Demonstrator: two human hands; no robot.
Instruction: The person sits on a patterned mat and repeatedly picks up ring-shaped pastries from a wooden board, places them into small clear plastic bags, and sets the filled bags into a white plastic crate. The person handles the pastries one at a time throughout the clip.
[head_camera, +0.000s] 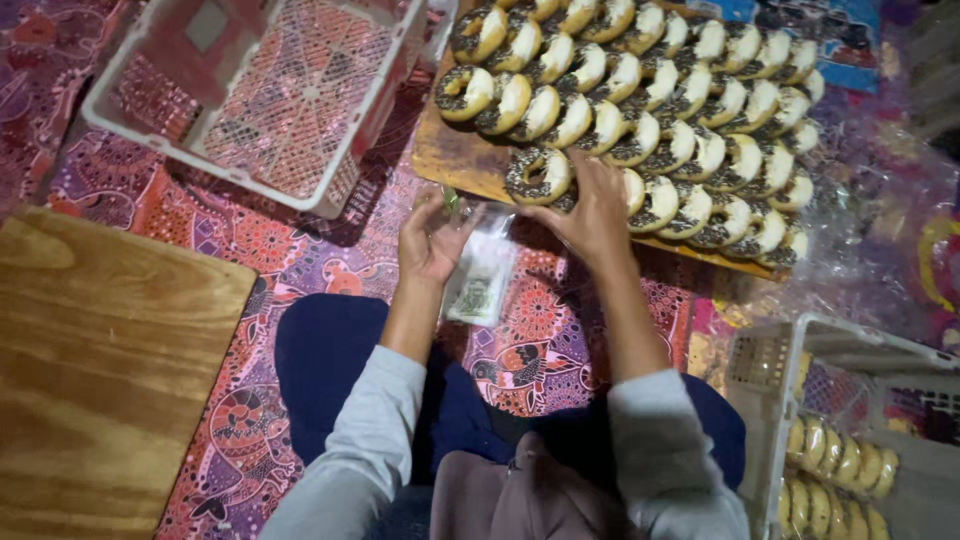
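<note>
My left hand (428, 240) holds a small clear plastic bag (482, 272) by its mouth, the bag hanging down over the patterned red cloth. My right hand (592, 208) reaches onto a wooden board (455, 158) covered with rows of ring doughnuts (640, 95), each half chocolate sprinkles and half white icing. Its fingers rest on a doughnut (540, 175) at the near left end of the front row. Whether the fingers have closed on that doughnut I cannot tell. My grey sleeves and dark trousers fill the bottom middle.
A white plastic crate (130, 120) stands tilted at the upper left. Another white crate (770, 400) at the lower right holds bagged pale doughnuts (835, 455). A bare wooden board (100, 370) lies at the left. Crumpled clear plastic (870, 250) sits at the right.
</note>
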